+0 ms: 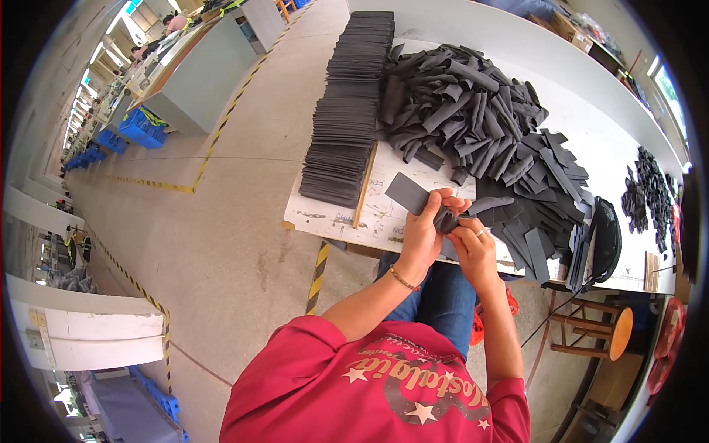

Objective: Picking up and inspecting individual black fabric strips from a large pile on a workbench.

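Over the near edge of the white table (380,214), I hold a dark grey strip of material (407,193) in both hands. Its flat end sticks out to the left, while its middle is bunched between my fingers. My left hand (422,235) is closed round it with the thumb on top. My right hand (475,249) pinches the bunched part; its fingertips are partly hidden. A large loose heap of similar dark strips (473,103) lies just beyond my hands and spreads to the right. Left of the heap stands a long row of neatly stacked strips (343,111).
A wooden strip (365,184) runs beside the row. Small dark pieces (650,196) lie at the table's far right, with a black rounded object (606,240) nearer. A wooden stool (619,334) stands right of me. Blue crates (142,128) sit on the floor at the left.
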`<action>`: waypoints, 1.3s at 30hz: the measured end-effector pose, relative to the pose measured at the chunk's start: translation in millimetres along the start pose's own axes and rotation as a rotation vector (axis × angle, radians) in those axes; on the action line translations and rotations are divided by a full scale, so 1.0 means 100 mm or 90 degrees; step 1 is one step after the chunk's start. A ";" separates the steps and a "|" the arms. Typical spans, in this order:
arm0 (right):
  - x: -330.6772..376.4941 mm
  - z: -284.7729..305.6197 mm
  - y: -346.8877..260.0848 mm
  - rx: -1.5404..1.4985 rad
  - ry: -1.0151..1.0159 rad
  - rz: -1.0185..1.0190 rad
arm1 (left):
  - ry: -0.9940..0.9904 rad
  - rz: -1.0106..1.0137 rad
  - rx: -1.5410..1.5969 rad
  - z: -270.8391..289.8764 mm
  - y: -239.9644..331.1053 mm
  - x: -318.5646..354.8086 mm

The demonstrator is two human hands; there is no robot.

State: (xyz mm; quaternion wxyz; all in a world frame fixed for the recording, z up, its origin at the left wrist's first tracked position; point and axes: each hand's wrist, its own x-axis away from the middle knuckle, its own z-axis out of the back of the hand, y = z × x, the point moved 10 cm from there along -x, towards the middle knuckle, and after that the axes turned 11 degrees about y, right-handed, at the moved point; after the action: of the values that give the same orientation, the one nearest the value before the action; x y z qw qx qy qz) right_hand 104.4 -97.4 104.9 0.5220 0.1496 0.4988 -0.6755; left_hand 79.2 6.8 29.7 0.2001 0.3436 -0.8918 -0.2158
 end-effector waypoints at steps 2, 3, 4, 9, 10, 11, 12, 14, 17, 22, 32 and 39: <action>0.00 -0.01 0.01 -0.001 -0.002 -0.003 | -0.014 -0.011 0.004 -0.01 0.01 0.00; -0.01 -0.01 0.00 -0.002 -0.002 -0.003 | -0.013 -0.012 0.003 0.00 0.01 -0.01; -0.01 -0.02 0.00 -0.003 -0.002 -0.003 | -0.014 -0.014 0.008 0.01 0.01 -0.01; 0.03 -0.05 0.10 -0.012 -0.013 -0.050 | -0.017 -0.009 0.004 0.02 0.00 -0.04; 0.05 -0.05 0.15 -0.020 -0.014 -0.093 | -0.017 -0.009 0.008 0.02 0.01 -0.06; 0.05 -0.06 0.13 -0.014 -0.012 -0.095 | -0.018 -0.008 0.011 0.03 0.01 -0.08; 0.08 -0.09 0.26 -0.092 -0.001 -0.232 | -0.021 -0.002 0.012 0.03 0.01 -0.10; 0.26 -0.23 0.55 -0.305 0.100 -0.456 | -0.007 -0.027 -0.016 0.06 0.03 -0.13; 0.44 -0.21 0.72 -0.358 0.277 -0.540 | -0.005 -0.042 -0.032 0.01 0.15 -0.16; 0.56 0.00 0.71 -0.410 0.282 -0.676 | -0.071 -0.032 -0.012 -0.06 0.13 -0.12; 0.42 0.12 0.71 -0.274 0.274 -0.527 | -0.062 0.033 0.008 -0.11 0.11 -0.09; 0.12 0.37 -0.02 0.112 0.172 0.100 | 0.167 0.083 -0.211 0.75 0.06 -0.18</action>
State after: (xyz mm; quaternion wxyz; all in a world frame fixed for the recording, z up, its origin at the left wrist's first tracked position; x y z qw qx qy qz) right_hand 109.3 -134.4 114.6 0.4862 0.3225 0.4905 -0.6473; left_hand 51.0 42.0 -32.8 0.3820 0.2725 -0.8307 -0.2996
